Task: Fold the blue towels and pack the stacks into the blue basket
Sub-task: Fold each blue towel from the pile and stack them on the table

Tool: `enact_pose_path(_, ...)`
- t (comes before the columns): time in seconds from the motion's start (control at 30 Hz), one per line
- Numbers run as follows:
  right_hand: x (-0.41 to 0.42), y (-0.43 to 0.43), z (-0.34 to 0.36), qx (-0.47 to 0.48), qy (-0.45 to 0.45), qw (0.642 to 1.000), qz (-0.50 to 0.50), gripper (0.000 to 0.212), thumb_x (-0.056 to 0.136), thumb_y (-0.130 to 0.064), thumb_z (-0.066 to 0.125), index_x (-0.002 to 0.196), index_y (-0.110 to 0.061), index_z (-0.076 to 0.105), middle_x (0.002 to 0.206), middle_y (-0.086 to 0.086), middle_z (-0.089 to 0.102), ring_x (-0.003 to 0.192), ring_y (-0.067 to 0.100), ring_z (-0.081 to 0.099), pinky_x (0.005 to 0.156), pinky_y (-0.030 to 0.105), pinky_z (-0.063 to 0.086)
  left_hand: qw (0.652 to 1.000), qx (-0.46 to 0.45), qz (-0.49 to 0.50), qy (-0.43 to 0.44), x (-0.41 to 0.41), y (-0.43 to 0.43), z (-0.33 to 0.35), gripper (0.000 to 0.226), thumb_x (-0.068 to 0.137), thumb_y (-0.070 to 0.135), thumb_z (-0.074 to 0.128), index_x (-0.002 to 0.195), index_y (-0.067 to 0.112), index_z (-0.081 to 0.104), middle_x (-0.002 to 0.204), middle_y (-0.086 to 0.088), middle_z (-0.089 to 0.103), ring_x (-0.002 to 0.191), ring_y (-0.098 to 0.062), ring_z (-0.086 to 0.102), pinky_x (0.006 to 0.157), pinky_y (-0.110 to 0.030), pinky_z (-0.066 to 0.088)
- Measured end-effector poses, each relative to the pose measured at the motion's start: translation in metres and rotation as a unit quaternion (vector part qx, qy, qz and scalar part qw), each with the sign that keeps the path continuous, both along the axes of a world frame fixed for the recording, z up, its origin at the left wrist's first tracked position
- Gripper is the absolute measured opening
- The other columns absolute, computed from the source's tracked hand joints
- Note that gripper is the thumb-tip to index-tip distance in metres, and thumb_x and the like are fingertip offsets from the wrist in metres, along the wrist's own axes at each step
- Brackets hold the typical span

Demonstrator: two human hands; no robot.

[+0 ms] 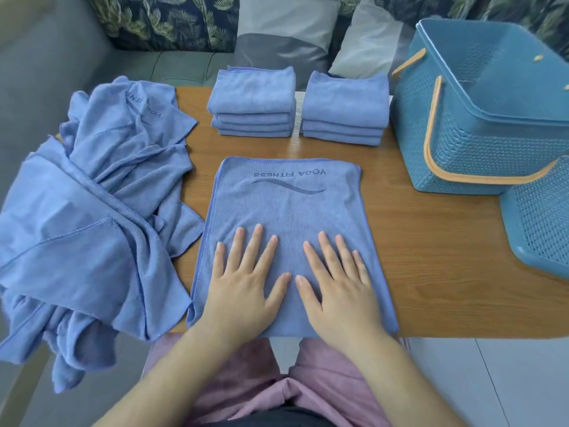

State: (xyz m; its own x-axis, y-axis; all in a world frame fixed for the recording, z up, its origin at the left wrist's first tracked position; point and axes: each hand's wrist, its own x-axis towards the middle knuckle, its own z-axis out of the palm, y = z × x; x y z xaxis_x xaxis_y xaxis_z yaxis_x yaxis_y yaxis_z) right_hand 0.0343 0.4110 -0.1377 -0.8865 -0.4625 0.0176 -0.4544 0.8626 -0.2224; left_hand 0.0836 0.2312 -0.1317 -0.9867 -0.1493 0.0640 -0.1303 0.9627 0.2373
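Observation:
A blue towel (289,208) printed "YOGA FITNESS" lies flat on the wooden table in front of me. My left hand (246,282) and my right hand (335,285) press on its near half, fingers straight and spread, thumbs almost touching. Two stacks of folded blue towels stand at the table's far edge, the left stack (252,103) and the right stack (345,109). A heap of unfolded blue towels (92,211) covers the table's left end and hangs over its edge. The blue basket (480,118) with orange handles stands at the far right.
A second blue basket (542,223) sits at the right edge, nearer to me. Bare wooden table (431,241) shows between the flat towel and the baskets. Behind the table is a grey sofa with cushions (286,32). My lap in pink fabric is below.

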Motion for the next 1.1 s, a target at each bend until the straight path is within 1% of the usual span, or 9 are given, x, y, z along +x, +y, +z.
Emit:
enact_pose_path(0.13,-0.007,-0.012,0.013,-0.030,-0.001,1.000,-0.007,0.062,0.100,-0.046,0.025,0.156,-0.023,0.040,0.167,0.001,0.023,0.157,0.023,0.014,0.126,0.046,0.018,0.999,0.027,0.023,0.025,-0.020,0.004,0.010,0.061,0.092,0.053,0.040,0.141,0.020,0.057,0.157,-0.006,0.041,0.149,-0.030,0.030,0.121,-0.052,0.022)
enact_pose_path(0.27,-0.052,-0.043,0.021,-0.040,0.014,0.998,0.044,0.059,0.101,-0.029,0.027,0.159,-0.020,0.031,0.169,-0.002,0.017,0.158,0.020,0.006,0.127,0.038,0.002,1.000,0.023,0.004,0.011,-0.075,-0.004,0.013,0.055,0.103,0.044,0.039,0.155,0.027,0.036,0.166,0.003,0.021,0.156,-0.024,0.009,0.124,-0.045,0.006)
enact_pose_path(0.4,-0.081,-0.036,0.005,0.015,-0.026,0.999,0.024,0.060,0.107,-0.049,0.023,0.163,-0.029,0.012,0.170,-0.009,-0.003,0.156,0.012,-0.011,0.126,0.034,-0.010,1.000,-0.009,0.014,-0.017,-0.081,-0.026,-0.004,0.059,0.103,0.057,0.030,0.159,0.039,0.021,0.168,0.011,0.008,0.156,-0.021,0.000,0.125,-0.045,0.002)
enact_pose_path(0.57,-0.094,-0.011,0.002,0.012,-0.032,0.999,-0.040,0.068,0.105,-0.055,0.023,0.164,-0.023,0.008,0.170,-0.006,-0.008,0.156,0.014,-0.012,0.126,0.035,-0.010,1.000,0.005,0.022,0.010,-0.077,-0.030,-0.009,0.062,0.098,0.062,0.028,0.156,0.040,0.030,0.167,0.010,0.015,0.156,-0.022,0.006,0.125,-0.047,0.003)
enact_pose_path(0.63,-0.099,-0.015,0.006,-0.016,-0.022,0.999,-0.032,0.064,0.106,-0.050,0.031,0.162,-0.019,0.021,0.171,-0.002,0.002,0.157,0.017,-0.004,0.127,0.036,-0.005,0.999,0.015,0.033,0.021,-0.084,-0.027,-0.004,0.055,0.098,0.053,0.043,0.148,0.032,0.047,0.162,0.001,0.032,0.153,-0.028,0.019,0.124,-0.047,0.010)
enact_pose_path(0.7,-0.112,-0.021,0.012,-0.075,0.018,0.997,-0.026,0.052,0.105,-0.039,0.042,0.152,-0.016,0.044,0.168,0.002,0.023,0.156,0.021,0.014,0.127,0.038,0.007,0.998,-0.005,0.030,0.053,-0.102,-0.023,0.006,0.038,0.094,0.041,0.054,0.120,0.015,0.066,0.137,-0.011,0.055,0.136,-0.036,0.043,0.113,-0.045,0.029)
enact_pose_path(0.77,-0.137,-0.022,0.021,-0.130,0.072,0.987,-0.053,0.039,0.103,-0.027,0.049,0.139,-0.013,0.059,0.156,0.005,0.045,0.146,0.027,0.037,0.120,0.041,0.027,0.997,-0.016,0.009,0.073,-0.129,-0.014,0.015,0.028,0.092,0.033,0.055,0.102,0.008,0.064,0.118,-0.010,0.060,0.117,-0.033,0.052,0.097,-0.040,0.038)
enact_pose_path(0.97,-0.203,-0.005,0.012,-0.162,0.042,0.965,-0.202,0.038,0.097,-0.029,0.054,0.129,-0.010,0.063,0.136,0.007,0.058,0.129,0.031,0.045,0.107,0.043,0.034,0.996,0.036,-0.060,0.060,-0.195,0.027,0.016,0.025,0.099,0.031,0.046,0.114,0.013,0.055,0.119,0.000,0.054,0.113,-0.024,0.048,0.089,-0.037,0.040)
enact_pose_path(1.1,-0.205,0.001,-0.007,-0.179,0.078,0.968,-0.158,0.019,0.089,-0.033,0.064,0.101,-0.019,0.067,0.114,-0.001,0.060,0.113,0.026,0.050,0.096,0.039,0.037,0.994,0.042,-0.039,0.094,-0.197,0.023,-0.001,0.027,0.095,0.035,0.050,0.115,0.018,0.057,0.117,0.005,0.054,0.111,-0.021,0.048,0.089,-0.037,0.036)
